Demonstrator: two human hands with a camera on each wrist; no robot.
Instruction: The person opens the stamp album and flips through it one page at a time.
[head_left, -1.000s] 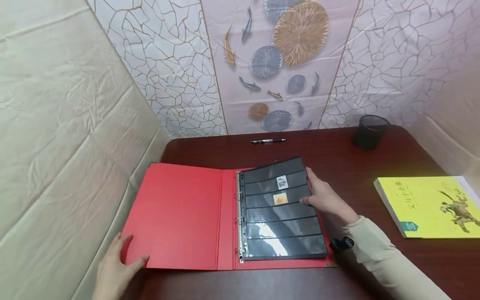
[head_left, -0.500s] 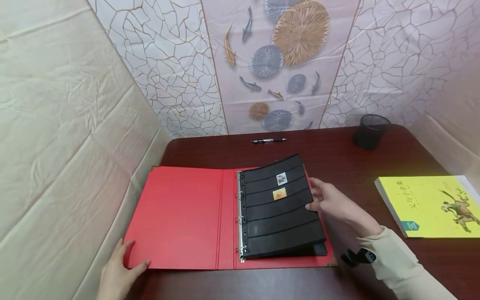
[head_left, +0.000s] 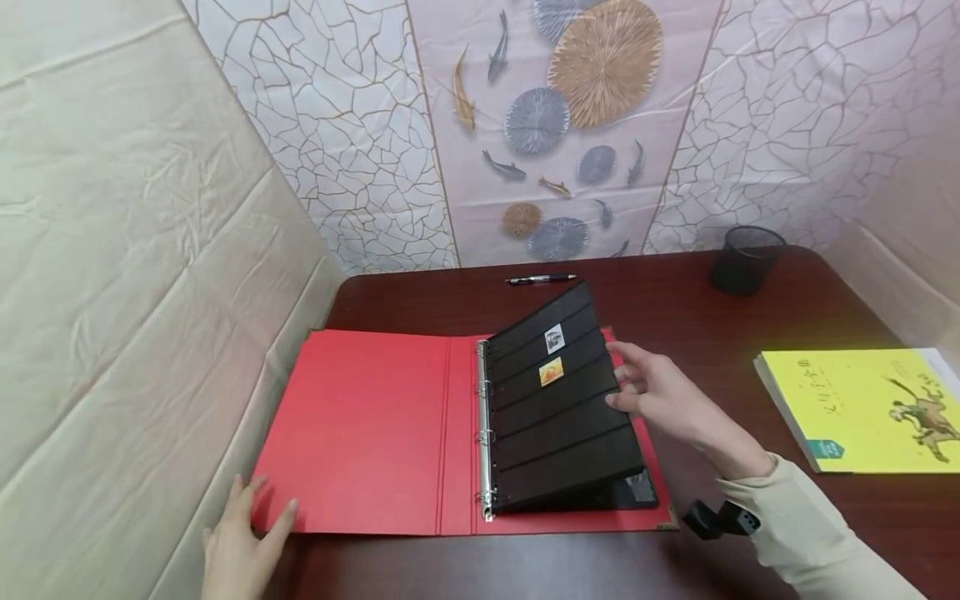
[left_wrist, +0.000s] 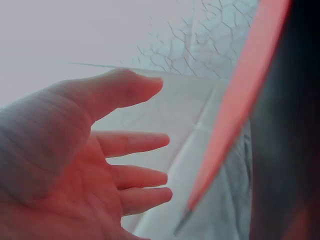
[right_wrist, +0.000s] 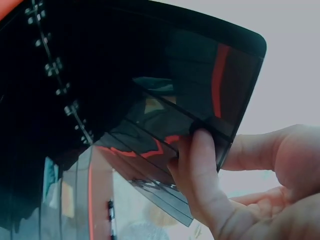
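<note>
A red ring binder (head_left: 367,425) lies open flat on the table, its bare cover to the left. My right hand (head_left: 667,400) pinches the outer edge of a black stamp album page (head_left: 558,429), thumb on one face and fingers on the other. The page slants up from the metal rings (head_left: 485,437). It carries a grey-and-white stamp (head_left: 554,338) and a yellow-orange stamp (head_left: 551,372). More black pages (head_left: 633,492) lie beneath. Beside the cover's lower-left corner is my left hand (head_left: 243,542), its fingers spread; in the left wrist view they stand apart from the red edge (left_wrist: 235,110).
Behind the binder lies a pen (head_left: 540,279). A black mesh pen cup (head_left: 745,262) stands at the back right. On the right is a yellow book (head_left: 855,408). A fabric-covered wall (head_left: 187,333) borders the left side.
My right hand has raised the black page from lying nearly flat to a steeper slant, its edge moving up and left. The pages beneath now show. The left hand stays near the cover's corner.
</note>
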